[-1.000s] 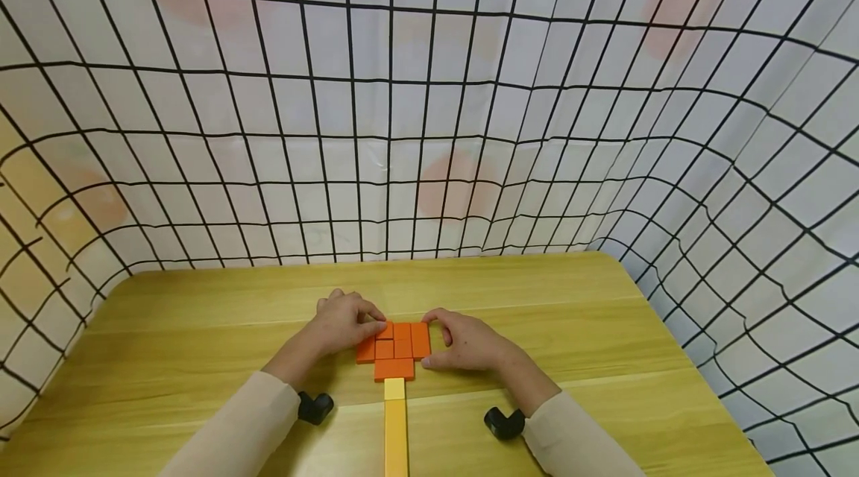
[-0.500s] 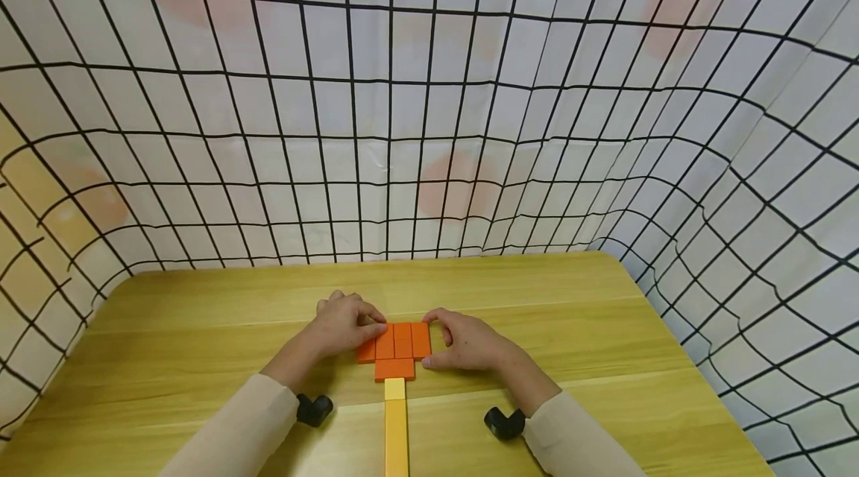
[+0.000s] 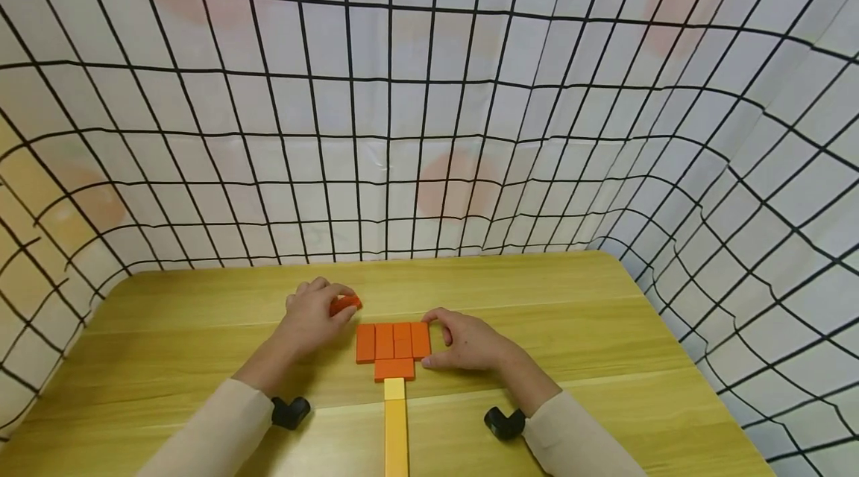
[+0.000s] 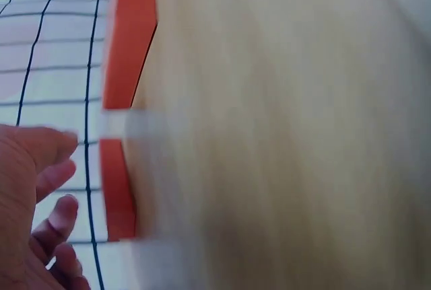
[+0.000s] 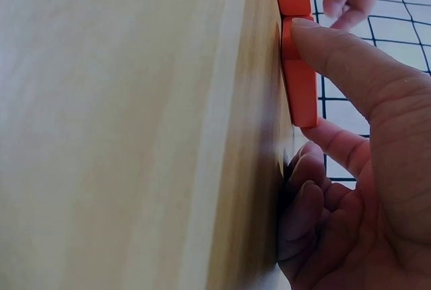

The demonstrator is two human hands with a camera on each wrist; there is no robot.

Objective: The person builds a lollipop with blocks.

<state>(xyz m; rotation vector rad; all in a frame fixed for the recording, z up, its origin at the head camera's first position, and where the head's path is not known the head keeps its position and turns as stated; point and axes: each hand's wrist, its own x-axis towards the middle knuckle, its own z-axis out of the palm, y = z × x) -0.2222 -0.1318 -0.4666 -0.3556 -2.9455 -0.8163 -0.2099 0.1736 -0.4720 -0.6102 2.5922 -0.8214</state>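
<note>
On the wooden table, several flat orange blocks [image 3: 385, 343] lie side by side, with one crosswise block [image 3: 394, 369] below them. My left hand [image 3: 309, 320], left of and behind this group, has a small tilted orange block [image 3: 344, 303] between thumb and fingers in the head view. The left wrist view is blurred and does not show that grip clearly; there the hand [image 4: 30, 202] is beside orange blocks. My right hand [image 3: 473, 343] spans the group's rightmost block [image 3: 420, 340], thumb at its near end and index finger at its far end. The right wrist view shows this thumb [image 5: 343, 54] touching orange.
A yellow strip of blocks [image 3: 396, 436] runs from the orange group toward the near edge of the wooden table [image 3: 550, 298]. Black netting [image 3: 403, 138] rises behind the table and along its sides. A black wrist device [image 3: 505, 423] sits by each sleeve.
My left hand has left the orange group, moving left and away, and a small orange block now shows in its fingers. The gap between two inner blocks has closed. The right hand is still.
</note>
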